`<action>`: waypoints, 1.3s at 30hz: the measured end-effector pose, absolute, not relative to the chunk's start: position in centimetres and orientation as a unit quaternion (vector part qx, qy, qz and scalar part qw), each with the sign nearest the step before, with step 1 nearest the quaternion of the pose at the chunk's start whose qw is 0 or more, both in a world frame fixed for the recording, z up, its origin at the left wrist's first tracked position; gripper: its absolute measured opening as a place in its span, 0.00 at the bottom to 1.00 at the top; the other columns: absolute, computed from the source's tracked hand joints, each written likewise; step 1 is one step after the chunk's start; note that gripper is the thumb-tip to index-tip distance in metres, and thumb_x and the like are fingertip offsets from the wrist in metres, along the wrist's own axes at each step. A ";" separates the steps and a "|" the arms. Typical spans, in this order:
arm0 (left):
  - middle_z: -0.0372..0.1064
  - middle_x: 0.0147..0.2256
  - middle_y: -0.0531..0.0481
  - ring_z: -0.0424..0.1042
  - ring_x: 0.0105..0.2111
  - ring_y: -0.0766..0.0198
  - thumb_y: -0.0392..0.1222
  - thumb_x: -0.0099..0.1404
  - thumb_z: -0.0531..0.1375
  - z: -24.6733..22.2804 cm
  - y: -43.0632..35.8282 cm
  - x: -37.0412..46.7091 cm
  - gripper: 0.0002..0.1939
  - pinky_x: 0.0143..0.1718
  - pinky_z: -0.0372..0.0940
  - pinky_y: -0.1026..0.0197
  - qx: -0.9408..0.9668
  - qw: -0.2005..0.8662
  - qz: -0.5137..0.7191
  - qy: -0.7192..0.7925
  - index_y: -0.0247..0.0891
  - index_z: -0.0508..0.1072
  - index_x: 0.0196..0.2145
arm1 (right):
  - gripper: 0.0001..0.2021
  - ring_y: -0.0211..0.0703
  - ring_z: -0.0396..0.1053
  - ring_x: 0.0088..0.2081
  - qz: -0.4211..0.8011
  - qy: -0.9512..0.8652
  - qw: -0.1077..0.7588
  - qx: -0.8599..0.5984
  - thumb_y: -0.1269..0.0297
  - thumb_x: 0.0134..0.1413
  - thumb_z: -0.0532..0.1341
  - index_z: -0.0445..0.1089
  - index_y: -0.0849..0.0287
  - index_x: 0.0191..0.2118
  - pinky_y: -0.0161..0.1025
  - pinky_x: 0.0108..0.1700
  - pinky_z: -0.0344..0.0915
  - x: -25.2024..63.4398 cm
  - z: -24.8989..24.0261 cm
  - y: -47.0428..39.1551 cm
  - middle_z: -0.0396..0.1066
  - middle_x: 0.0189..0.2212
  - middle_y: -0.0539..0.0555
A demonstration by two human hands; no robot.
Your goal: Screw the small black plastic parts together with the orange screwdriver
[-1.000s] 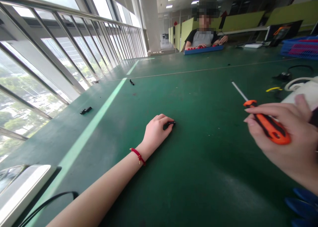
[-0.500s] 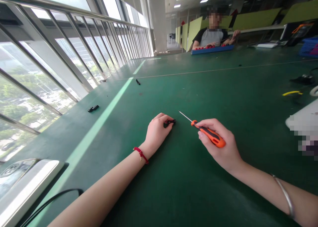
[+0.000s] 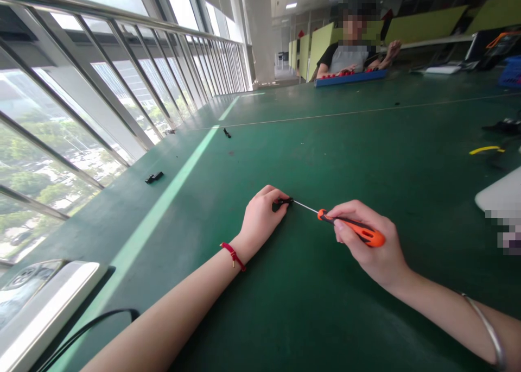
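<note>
Between its thumb and fingers my left hand (image 3: 262, 212) pinches a small black part (image 3: 285, 201) low over the green table; the fingers cover much of the part, and its exact kind does not show. My right hand (image 3: 372, 244) is closed around the orange and black handle of a screwdriver (image 3: 352, 228). The thin metal shaft points left, and its tip meets the right end of the black part. Whether the tip sits inside a screw or only touches the surface is too small to make out.
Two small black pieces lie to the left, a nearer one (image 3: 154, 177) and a farther one (image 3: 227, 133). A white device (image 3: 52, 312) with a black cable occupies the near left. Across the table (image 3: 260, 160) a person (image 3: 352, 60) sits behind a blue tray (image 3: 350, 78). A metal railing (image 3: 122, 46) runs along the left.
The screwdriver tip, earlier held apart and above, has come down to the end of the black part. My right hand has shifted slightly down and right; my left hand keeps its pinch.
</note>
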State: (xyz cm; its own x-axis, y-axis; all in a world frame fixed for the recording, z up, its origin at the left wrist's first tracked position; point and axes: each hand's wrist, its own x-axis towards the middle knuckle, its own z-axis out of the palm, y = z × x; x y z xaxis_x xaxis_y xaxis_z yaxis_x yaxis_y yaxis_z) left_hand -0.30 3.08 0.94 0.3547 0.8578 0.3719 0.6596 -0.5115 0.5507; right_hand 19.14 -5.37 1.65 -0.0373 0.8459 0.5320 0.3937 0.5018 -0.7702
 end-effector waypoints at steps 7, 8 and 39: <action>0.71 0.38 0.50 0.71 0.36 0.64 0.35 0.60 0.57 1.0 3.0 -0.2 0.07 0.37 0.67 0.62 0.810 0.145 0.316 0.472 0.40 0.74 0.34 | 0.03 0.35 0.66 0.21 0.209 -0.683 0.526 -0.461 0.69 0.56 0.57 0.67 0.57 0.34 0.34 0.24 0.64 19.1 1.8 -5.3 0.68 0.22 0.48; 0.71 0.38 0.50 0.71 0.36 0.64 0.35 0.60 0.57 1.0 3.0 -0.2 0.07 0.37 0.67 0.62 0.810 0.144 0.315 0.474 0.40 0.74 0.34 | 0.02 0.35 0.66 0.21 0.209 -0.683 0.527 -0.461 0.69 0.56 0.57 0.67 0.57 0.34 0.34 0.24 0.65 19.1 1.8 -5.3 0.68 0.21 0.48; 0.71 0.36 0.51 0.71 0.36 0.64 0.35 0.60 0.58 1.0 3.1 -0.2 0.07 0.37 0.67 0.63 0.822 0.144 0.308 0.457 0.39 0.75 0.35 | 0.07 0.38 0.68 0.23 0.182 -0.676 0.530 -0.478 0.66 0.55 0.59 0.63 0.54 0.40 0.35 0.25 0.65 18.8 1.6 -5.3 0.65 0.22 0.46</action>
